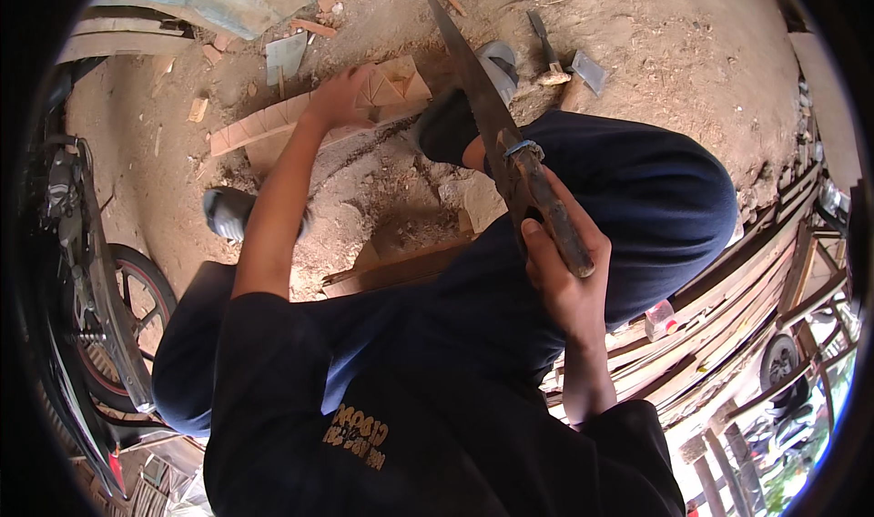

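Now | right hand (pixel 569 285) clamped on saw (pixel 496 121) handle, blade raised off the wood | left hand (pixel 339 98) pressed flat on plank (pixel 273 126), pinning it to dirt | foot (pixel 455 121) braces the plank too

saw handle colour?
Dark brown, worn wood, in the right hand; saw handle shows in the head view.

One small package only: clear plastic bottle (pixel 659 318) with a pinkish-red end, lying tilted among stacked planks (pixel 728 317) at right, just beside the dark trouser knee, below and right of right hand (pixel 569 280) gripping saw (pixel 496 126). Too small to tell any label on it. Nearest thing to a label: patch of yellow print (pixel 357 437) on black shirt, low centre, in slanted rows.
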The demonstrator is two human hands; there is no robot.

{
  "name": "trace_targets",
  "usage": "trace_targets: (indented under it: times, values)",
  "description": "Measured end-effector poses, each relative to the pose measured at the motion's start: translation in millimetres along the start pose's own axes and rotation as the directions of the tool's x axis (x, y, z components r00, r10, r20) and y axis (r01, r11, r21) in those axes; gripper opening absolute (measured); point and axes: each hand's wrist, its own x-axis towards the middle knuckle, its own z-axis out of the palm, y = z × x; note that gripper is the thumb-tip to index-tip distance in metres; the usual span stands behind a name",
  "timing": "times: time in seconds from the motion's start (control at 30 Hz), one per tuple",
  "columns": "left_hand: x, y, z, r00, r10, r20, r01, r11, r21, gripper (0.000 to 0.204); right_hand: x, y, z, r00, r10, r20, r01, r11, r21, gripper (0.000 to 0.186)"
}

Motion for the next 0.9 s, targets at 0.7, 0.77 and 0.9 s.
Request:
trace_targets:
  times: [0.7, 0.77, 0.9]
  values:
    - [-74, -133, -38, 0.982, -0.119, 0.147, 0.088, 0.975, 0.203, 0.100, 15, -2, 39, 0.978, 0.127, -0.168, -0.146, 0.984, -0.106, 0.053]
    - [-65, -149, -44, 0.988, -0.134, 0.072, 0.116, 0.972, 0.205, 0.088, 17, -1, 40, 0.977, 0.144, -0.154, -0.156, 0.986, -0.066, 0.053]
    - [-60, -178, -42, 0.924, -0.231, -0.306, 0.288, 0.945, 0.154, 0.083, 22, -1, 44, 0.980, 0.140, -0.143, -0.154, 0.984, -0.093, 0.053]
